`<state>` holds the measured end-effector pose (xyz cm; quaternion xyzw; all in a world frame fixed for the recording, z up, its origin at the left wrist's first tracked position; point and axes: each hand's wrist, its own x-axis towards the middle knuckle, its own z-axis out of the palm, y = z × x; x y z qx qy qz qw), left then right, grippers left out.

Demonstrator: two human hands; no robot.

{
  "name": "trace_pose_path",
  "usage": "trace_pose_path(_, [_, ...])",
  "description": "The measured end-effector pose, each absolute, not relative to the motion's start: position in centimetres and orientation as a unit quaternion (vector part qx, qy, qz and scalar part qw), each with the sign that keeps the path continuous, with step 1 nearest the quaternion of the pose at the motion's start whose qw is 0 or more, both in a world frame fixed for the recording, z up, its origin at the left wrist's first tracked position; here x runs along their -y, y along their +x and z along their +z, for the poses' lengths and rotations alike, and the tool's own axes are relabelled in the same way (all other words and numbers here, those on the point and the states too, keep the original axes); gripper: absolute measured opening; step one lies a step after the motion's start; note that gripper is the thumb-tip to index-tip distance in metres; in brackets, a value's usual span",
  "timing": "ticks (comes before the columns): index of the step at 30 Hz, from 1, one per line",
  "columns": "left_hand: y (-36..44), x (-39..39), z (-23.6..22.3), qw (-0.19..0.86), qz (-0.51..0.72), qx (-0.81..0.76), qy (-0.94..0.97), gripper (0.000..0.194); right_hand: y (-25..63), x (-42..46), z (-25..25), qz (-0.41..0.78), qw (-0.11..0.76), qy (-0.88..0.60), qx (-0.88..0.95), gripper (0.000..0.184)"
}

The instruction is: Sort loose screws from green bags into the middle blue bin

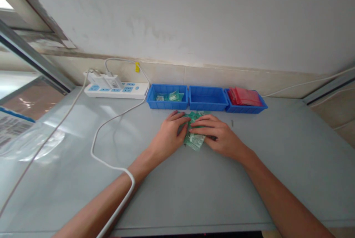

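A small pile of green plastic packets [195, 141] lies on the grey table in front of the blue bins. My left hand [172, 131] grips the pile's left edge, thumb and fingers curled against it. From the other side my right hand [220, 134] closes over the packets, its fingers bent across their top. Small dark bits show at the pile's edges, too small to name. What lies under my fingers is hidden. Just behind, the left blue bin [168, 106] has several green packets [175, 96] in it.
A middle blue bin [208, 106] and a right blue bin [246, 109] holding red packets [245, 96] continue the row. A small metal piece [232, 123] lies right of my hand. Left are a white power strip [116, 90], a white cable [95, 143] crossing my left forearm, and clear plastic [41, 141].
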<state>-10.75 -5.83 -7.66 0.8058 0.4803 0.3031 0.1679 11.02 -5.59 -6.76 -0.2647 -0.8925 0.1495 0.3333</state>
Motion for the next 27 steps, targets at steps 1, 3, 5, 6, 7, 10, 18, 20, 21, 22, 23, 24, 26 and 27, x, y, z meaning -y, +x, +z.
trace_pose_path(1, [-10.5, 6.0, -7.5, 0.195, 0.319, -0.481, 0.793, 0.034, 11.2, 5.6, -6.6, 0.164, 0.345, -0.265, 0.885, 0.037])
trace_pose_path(3, [-10.1, 6.1, -7.2, 0.264, 0.355, -0.481, 0.757, 0.033, 11.4, 5.5, -6.3, 0.192, 0.367, -0.268, 0.870, 0.034])
trace_pose_path(5, [-10.0, 6.1, -6.9, 0.336, 0.383, -0.484, 0.711, 0.034, 11.6, 5.6, -6.0, 0.217, 0.386, -0.275, 0.853, 0.030])
trace_pose_path(6, [-10.1, 6.0, -6.8, 0.364, 0.393, -0.488, 0.689, 0.035, 11.6, 5.7, -5.8, 0.229, 0.395, -0.283, 0.844, 0.028])
trace_pose_path(7, [-10.3, 5.8, -6.7, 0.380, 0.400, -0.494, 0.672, 0.036, 11.7, 5.7, -5.7, 0.239, 0.403, -0.296, 0.832, 0.025])
trace_pose_path(10, [-11.5, 5.0, -6.4, 0.371, 0.416, -0.509, 0.655, 0.036, 11.6, 5.9, -5.7, 0.256, 0.427, -0.362, 0.788, 0.017])
trace_pose_path(18, [-13.9, 4.4, -5.8, 0.153, 0.286, -0.545, 0.773, 0.031, 11.5, 5.5, -6.0, 0.378, 0.489, -0.478, 0.625, 0.028])
trace_pose_path(20, [-13.6, 4.6, -6.2, 0.150, 0.264, -0.526, 0.795, 0.031, 11.3, 5.4, -6.0, 0.421, 0.508, -0.479, 0.579, 0.031])
trace_pose_path(21, [-13.3, 4.7, -6.4, 0.157, 0.262, -0.518, 0.799, 0.032, 11.1, 5.3, -5.9, 0.434, 0.518, -0.479, 0.561, 0.032])
trace_pose_path(22, [-13.0, 4.8, -6.5, 0.162, 0.263, -0.513, 0.801, 0.032, 11.0, 5.3, -5.9, 0.443, 0.524, -0.480, 0.547, 0.034])
trace_pose_path(23, [-12.7, 4.9, -6.7, 0.166, 0.264, -0.511, 0.801, 0.032, 10.9, 5.3, -5.8, 0.449, 0.529, -0.482, 0.534, 0.035])
trace_pose_path(24, [-12.4, 5.0, -6.8, 0.170, 0.267, -0.511, 0.799, 0.032, 10.7, 5.4, -5.7, 0.456, 0.532, -0.484, 0.524, 0.036])
trace_pose_path(26, [-12.0, 5.2, -6.8, 0.181, 0.275, -0.515, 0.791, 0.032, 10.4, 5.5, -5.6, 0.472, 0.533, -0.484, 0.509, 0.038])
trace_pose_path(27, [-11.8, 5.3, -6.8, 0.185, 0.280, -0.518, 0.787, 0.032, 10.2, 5.6, -5.6, 0.480, 0.532, -0.482, 0.505, 0.039])
